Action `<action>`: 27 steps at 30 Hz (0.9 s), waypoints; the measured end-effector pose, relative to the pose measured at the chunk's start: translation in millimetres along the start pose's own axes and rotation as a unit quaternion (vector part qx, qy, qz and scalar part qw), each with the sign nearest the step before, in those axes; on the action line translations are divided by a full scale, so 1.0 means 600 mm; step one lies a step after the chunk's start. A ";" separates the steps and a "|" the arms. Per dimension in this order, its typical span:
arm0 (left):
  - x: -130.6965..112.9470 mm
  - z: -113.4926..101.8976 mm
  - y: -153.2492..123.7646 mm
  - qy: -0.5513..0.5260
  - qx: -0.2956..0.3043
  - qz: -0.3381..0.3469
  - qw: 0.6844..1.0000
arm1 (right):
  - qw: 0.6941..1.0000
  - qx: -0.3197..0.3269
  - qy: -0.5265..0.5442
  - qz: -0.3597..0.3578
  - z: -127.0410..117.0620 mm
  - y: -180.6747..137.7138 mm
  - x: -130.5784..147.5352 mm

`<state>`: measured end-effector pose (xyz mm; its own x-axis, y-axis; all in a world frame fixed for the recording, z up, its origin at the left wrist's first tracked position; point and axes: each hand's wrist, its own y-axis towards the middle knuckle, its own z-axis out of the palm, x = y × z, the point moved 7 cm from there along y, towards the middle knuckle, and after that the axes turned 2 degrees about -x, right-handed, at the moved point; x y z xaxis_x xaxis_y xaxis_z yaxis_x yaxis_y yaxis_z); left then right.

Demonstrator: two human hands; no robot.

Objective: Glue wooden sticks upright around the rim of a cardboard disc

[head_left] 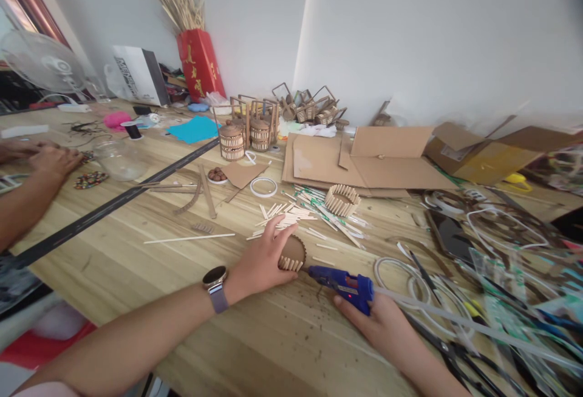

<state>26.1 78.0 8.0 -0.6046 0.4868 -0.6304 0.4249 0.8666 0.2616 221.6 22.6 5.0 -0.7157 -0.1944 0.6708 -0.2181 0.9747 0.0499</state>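
Note:
My left hand (264,257), with a watch on its wrist, is closed round a small round cardboard piece (294,252) edged with short wooden sticks, holding it on the wooden table (136,245). My right hand (382,323) grips a blue hot glue gun (342,283) whose nozzle points left at the cardboard piece, almost touching it. A clear glue stick trails from the gun's back to the right. A pile of short wooden sticks (285,215) lies just beyond my left hand.
Another person's hands (43,157) work at the far left by a glass jar (119,157) and beads. Small stick baskets (248,133), a stick ring (342,200), flat cardboard sheets (364,163), white rings, scissors and cluttered tools at right. A red box (199,63) stands at the back.

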 end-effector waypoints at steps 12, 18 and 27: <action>0.002 0.001 0.001 -0.005 -0.002 0.005 1.000 | 1.000 0.001 -0.015 -0.001 0.000 0.000 0.002; 0.001 0.000 0.001 -0.004 0.000 0.003 1.000 | 1.000 0.008 -0.020 0.006 0.003 0.000 -0.005; -0.002 0.000 0.001 0.007 0.008 -0.003 1.000 | 1.000 0.003 -0.007 0.010 0.001 -0.001 0.003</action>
<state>27.0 77.8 9.1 -0.6168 0.4842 -0.6206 0.4331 0.8671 0.2461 219.8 21.2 5.7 -0.7295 -0.1756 0.6610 -0.2066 0.9779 0.0318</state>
